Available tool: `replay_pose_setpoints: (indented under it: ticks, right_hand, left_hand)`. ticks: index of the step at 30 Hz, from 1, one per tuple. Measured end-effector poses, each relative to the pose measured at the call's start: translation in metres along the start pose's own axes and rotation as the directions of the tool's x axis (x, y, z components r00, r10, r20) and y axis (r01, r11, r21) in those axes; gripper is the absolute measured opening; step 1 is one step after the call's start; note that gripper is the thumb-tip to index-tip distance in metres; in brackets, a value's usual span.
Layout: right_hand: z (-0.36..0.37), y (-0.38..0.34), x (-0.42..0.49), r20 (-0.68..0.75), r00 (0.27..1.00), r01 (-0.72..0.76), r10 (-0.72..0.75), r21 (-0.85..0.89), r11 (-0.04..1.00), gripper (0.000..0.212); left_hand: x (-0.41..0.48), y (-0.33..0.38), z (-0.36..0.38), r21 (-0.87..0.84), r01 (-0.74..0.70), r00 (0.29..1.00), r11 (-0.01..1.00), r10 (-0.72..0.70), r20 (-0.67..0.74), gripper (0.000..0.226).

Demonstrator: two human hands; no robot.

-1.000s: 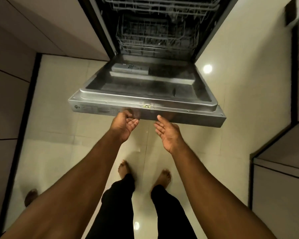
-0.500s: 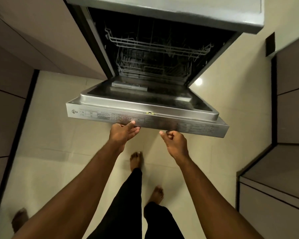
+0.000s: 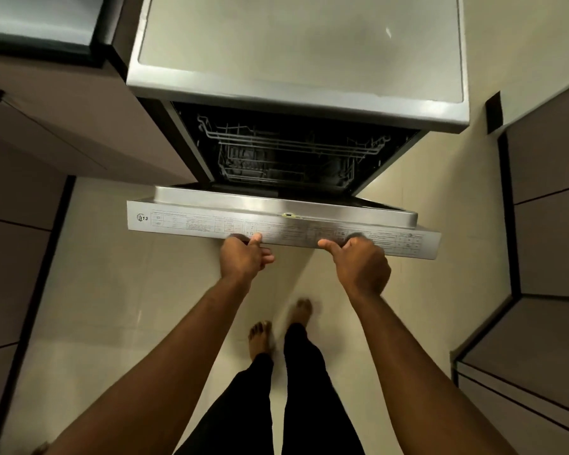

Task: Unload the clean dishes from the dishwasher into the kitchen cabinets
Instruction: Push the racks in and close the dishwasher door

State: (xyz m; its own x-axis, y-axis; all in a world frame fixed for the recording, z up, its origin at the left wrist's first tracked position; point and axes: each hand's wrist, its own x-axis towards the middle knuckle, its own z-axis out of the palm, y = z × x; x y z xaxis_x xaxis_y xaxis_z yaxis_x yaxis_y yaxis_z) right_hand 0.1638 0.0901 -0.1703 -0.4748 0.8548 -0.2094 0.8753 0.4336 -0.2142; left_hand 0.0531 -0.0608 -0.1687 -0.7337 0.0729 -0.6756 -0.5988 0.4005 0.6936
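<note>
The dishwasher (image 3: pixel 296 60) stands at 12 o'clock with its door (image 3: pixel 194 221) part-way open, the top edge jutting toward the person in the middle of the view. The wire racks (image 3: pixel 286 152) behind it, toward 12 o'clock, look bare. No dishes show anywhere, though the tub is dark and its depths are hard to read. Going by that, the unloading seems finished and shutting the door is the step in hand. The cabinets (image 3: pixel 47 142) at 9 o'clock and those at 3 o'clock show only closed fronts. The left hand (image 3: pixel 242 259) grips the door's edge just toward 7 o'clock of centre, thumb laid up on the printed strip and fingers curled below the lip. The right hand (image 3: pixel 358 261), toward 4 o'clock of centre, holds the same edge, thumb stretched out along it. Its fingers are wrapped at the lip but blurred. A second ago the door lay lower and nearly flat, showing its inner face with the detergent box. Both hands were then open, palms up, just short of the edge. Half a second ago the fingers were only meeting it. Now the door is tipped up, its inner face almost out of sight. The dishwasher's top has come into view, and the bare feet (image 3: pixel 260 336) at 6 o'clock have shifted on the floor (image 3: pixel 112 307).
</note>
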Motion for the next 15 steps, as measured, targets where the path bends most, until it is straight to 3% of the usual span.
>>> replay_pose_setpoints:
  ticks: [2, 4, 6, 8, 12, 15]
  right_hand:
    - [-0.008, -0.005, 0.016, -0.075, 0.993, 0.092, -0.095, -0.049, 0.995, 0.056]
    - [-0.009, -0.006, 0.031, -0.124, 0.967, 0.227, -0.22, 0.04, 0.973, 0.05]
    - [-0.011, -0.009, 0.048, -0.182, 0.913, 0.389, -0.364, 0.121, 0.913, 0.045]
    - [-0.017, -0.014, 0.065, -0.201, 0.851, 0.511, -0.486, 0.097, 0.854, 0.048]
    - [-0.032, -0.032, 0.096, -0.252, 0.806, 0.548, -0.536, -0.025, 0.836, 0.062]
    - [-0.045, -0.049, 0.115, -0.298, 0.803, 0.501, -0.516, -0.132, 0.856, 0.077]
  left_hand:
    - [0.006, 0.01, 0.003, 0.051, -0.026, 1.0, 0.998, 0.027, -0.01, 0.019]
    - [0.011, 0.022, 0.005, 0.07, -0.041, 0.999, 0.997, 0.043, -0.02, 0.019]
    - [0.018, 0.038, 0.009, 0.069, -0.053, 0.998, 0.996, 0.056, -0.037, 0.019]
    - [0.022, 0.052, 0.013, 0.078, -0.053, 0.997, 0.996, 0.057, -0.054, 0.019]
    - [0.041, 0.078, 0.018, 0.16, -0.054, 0.994, 0.986, 0.067, -0.081, 0.028]
    - [0.056, 0.099, 0.013, 0.49, -0.082, 0.969, 0.868, 0.184, -0.163, 0.053]
